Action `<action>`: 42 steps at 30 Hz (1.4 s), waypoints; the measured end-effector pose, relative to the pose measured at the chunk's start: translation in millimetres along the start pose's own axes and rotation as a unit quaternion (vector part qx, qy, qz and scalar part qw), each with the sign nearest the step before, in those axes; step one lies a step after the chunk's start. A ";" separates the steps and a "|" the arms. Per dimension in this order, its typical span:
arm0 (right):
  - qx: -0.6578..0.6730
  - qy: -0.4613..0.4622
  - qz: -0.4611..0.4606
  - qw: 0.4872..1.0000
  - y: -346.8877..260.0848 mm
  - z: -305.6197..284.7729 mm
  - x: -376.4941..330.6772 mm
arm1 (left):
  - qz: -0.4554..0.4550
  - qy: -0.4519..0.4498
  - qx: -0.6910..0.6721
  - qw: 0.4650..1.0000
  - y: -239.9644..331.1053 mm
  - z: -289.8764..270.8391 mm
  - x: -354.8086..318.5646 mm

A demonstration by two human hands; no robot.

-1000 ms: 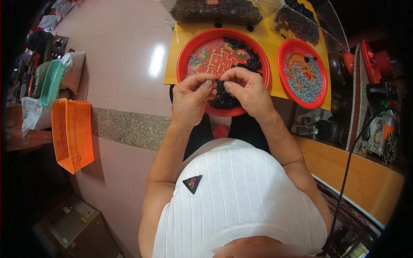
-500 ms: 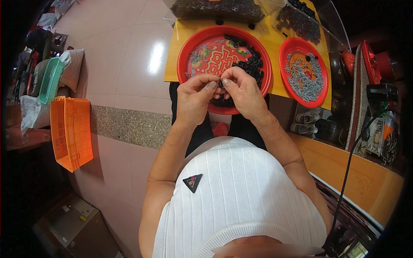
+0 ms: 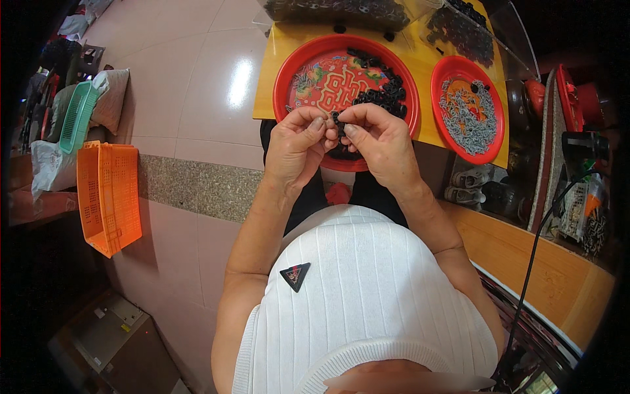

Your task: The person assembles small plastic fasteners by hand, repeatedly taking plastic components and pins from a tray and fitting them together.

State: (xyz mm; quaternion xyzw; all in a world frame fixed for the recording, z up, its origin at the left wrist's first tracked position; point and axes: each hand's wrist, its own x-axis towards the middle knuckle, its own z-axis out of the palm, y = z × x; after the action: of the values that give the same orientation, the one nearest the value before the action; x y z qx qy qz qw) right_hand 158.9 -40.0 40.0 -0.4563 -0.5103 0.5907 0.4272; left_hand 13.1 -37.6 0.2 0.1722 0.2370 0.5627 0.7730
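Note:
Over the near edge of a large red round tray (image 3: 281, 85), my hands work close together. My right hand (image 3: 384, 146) pinches a small black plastic part (image 3: 339, 122) between thumb and forefinger. Beside it, the thumb and fingertips of my left hand (image 3: 296, 146) are pressed together; whatever they hold is too small to make out. Black plastic parts (image 3: 387, 98) lie heaped along the right side of the tray, and a few silver screws (image 3: 303, 82) lie at its left. A smaller red tray (image 3: 436, 111) on the right holds many silver screws (image 3: 476, 125).
Clear bins of black parts (image 3: 341, 12) stand at the back of the yellow wooden table (image 3: 264, 98). An orange crate (image 3: 108, 197) and a green basket (image 3: 77, 118) are on the left. A black cable (image 3: 533, 256) hangs at the right, near shoes (image 3: 467, 187) under the table.
My fingertips have moved slightly apart, so more of the black part shows between them. The trays and table appear shifted slightly with the view.

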 end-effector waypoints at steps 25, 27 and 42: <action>-0.031 0.057 -0.009 0.998 5.4 5.0 4.0 | 0.060 0.014 0.081 0.995 -12.5 5.2 -5.9; -0.039 0.061 -0.012 0.997 8.3 4.5 4.5 | 0.066 0.016 0.089 0.994 -13.1 5.1 -6.0; -0.102 0.048 -0.073 0.991 15.4 0.1 6.5 | 0.137 0.068 0.121 0.981 -31.0 6.8 -3.9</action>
State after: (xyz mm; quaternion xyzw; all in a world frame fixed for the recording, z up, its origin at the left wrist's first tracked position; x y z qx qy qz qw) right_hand 156.7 -35.6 24.0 -0.4865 -0.5787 0.4803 0.4446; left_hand 40.4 -50.8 -10.0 0.2570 0.3292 0.6408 0.6441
